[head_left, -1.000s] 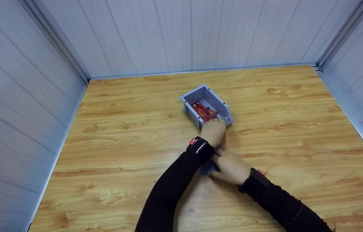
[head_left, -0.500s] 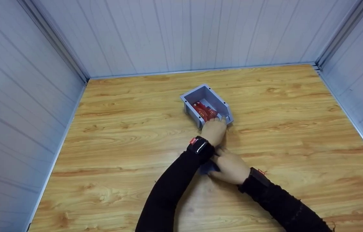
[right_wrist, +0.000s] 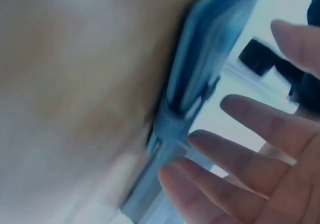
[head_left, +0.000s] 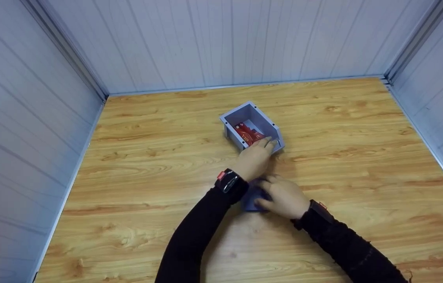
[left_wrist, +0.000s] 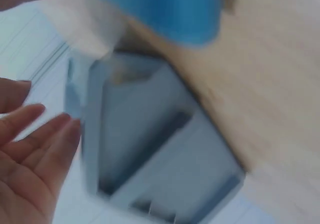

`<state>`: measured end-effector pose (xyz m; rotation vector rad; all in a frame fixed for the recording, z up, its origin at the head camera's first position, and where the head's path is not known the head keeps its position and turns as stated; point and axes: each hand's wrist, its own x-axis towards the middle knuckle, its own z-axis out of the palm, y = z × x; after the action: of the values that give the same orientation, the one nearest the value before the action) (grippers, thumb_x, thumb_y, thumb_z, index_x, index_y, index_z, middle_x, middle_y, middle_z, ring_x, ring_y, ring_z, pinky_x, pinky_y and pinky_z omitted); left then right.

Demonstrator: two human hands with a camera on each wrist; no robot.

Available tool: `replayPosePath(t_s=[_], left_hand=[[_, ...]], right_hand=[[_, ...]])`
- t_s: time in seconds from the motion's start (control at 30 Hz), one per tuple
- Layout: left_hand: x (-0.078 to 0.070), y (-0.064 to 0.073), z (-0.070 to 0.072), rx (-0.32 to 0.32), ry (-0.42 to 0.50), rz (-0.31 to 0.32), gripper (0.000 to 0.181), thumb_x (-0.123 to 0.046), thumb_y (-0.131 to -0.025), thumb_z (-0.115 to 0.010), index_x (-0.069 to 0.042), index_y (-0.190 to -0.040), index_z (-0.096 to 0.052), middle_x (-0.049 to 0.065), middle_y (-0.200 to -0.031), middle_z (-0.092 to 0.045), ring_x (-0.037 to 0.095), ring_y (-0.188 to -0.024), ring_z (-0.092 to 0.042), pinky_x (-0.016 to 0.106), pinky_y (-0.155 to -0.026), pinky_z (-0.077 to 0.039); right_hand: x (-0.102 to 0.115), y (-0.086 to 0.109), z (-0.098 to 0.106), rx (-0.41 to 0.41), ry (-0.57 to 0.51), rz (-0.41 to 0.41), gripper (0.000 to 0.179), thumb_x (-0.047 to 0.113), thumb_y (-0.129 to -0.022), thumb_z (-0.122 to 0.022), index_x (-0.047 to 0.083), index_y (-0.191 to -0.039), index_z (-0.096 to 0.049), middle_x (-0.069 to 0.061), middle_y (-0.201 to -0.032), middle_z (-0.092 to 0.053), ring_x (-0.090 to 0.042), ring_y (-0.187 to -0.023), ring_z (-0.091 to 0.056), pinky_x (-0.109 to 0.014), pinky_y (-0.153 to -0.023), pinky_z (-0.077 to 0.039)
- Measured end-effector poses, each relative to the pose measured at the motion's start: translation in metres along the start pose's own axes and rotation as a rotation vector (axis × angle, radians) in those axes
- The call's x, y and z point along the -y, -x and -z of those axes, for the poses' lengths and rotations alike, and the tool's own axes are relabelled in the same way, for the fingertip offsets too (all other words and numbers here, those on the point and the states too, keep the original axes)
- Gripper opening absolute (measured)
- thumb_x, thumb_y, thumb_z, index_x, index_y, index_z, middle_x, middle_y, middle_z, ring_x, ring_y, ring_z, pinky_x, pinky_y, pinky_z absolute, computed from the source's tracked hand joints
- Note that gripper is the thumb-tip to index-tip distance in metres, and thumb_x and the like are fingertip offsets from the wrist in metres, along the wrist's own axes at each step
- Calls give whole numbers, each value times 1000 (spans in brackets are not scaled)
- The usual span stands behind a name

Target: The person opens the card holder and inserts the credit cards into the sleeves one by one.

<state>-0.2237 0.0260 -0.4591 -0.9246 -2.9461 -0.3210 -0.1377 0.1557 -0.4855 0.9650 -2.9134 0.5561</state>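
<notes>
A grey plastic bin (head_left: 232,138) stands mid-table, with red cards (head_left: 246,134) marked "VIP" in gold inside. My left hand (head_left: 253,159) is at the bin's near low end, its fingers overlapping the rim in the head view. In the left wrist view those fingers are loosely extended beside the bin (left_wrist: 150,129), with nothing between them. Just nearer, a dark blue, flat, round-cornered thing (head_left: 251,202) lies partly under my right hand (head_left: 284,197). The right wrist view has the right fingers (right_wrist: 240,154) spread and relaxed beside this blue thing (right_wrist: 205,54), gripping nothing.
The wood-patterned table (head_left: 147,165) is enclosed by white panel walls (head_left: 213,43) at the back and both sides. Black sleeves and wrist straps cover both forearms, which angle toward each other close to the bin.
My left wrist has shifted left, the hand now slanting across the bin's near edge. My right hand has moved slightly up, uncovering more of the blue thing. The bin stays in place.
</notes>
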Motion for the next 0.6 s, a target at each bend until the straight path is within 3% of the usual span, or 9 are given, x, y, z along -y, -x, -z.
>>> replayPosePath(t_s=[0.13, 0.2, 0.3, 0.4, 0.6], left_hand=[[8, 25, 14, -86, 58, -57, 60, -18, -89, -69, -5, -143, -46, 15, -141, -54, 27, -130, -53, 36, -110, -43], [13, 39, 17, -131, 73, -72, 56, -17, -90, -68, -3, -140, -49, 16, -136, -57, 28, -126, -56, 36, -109, -44], [19, 57, 17, -149, 94, -58, 46, -16, -93, -63, -2, -136, -54, 16, -132, -60, 28, -121, -59, 37, -104, -48], [21, 74, 13, -103, 117, -50, 43, -20, -95, -62, -2, -133, -56, 16, -132, -60, 29, -122, -59, 39, -102, -49], [21, 95, 1, 42, 142, -30, 58, -32, -92, -66, -1, -139, -52, 17, -142, -53, 28, -132, -51, 39, -108, -44]], right_hand=[[-6, -2, 7, -64, 15, -52, 45, 34, -84, -73, 6, -118, -68, -15, -121, -66, -32, -111, -63, -47, -89, -53], [-10, -3, 9, -86, 17, -83, 43, 32, -83, -74, 5, -116, -69, -13, -115, -67, -29, -104, -64, -46, -83, -55], [-15, -3, 11, -97, 17, -128, 39, 31, -83, -75, 4, -110, -70, -9, -103, -67, -27, -93, -64, -44, -78, -55], [-17, -4, 10, -88, 13, -154, 33, 31, -83, -75, 6, -104, -71, -7, -96, -66, -25, -86, -64, -43, -75, -55], [-17, -6, 5, -48, -1, -203, 22, 32, -83, -75, 13, -79, -65, 1, -76, -61, -15, -68, -55, -34, -60, -47]])
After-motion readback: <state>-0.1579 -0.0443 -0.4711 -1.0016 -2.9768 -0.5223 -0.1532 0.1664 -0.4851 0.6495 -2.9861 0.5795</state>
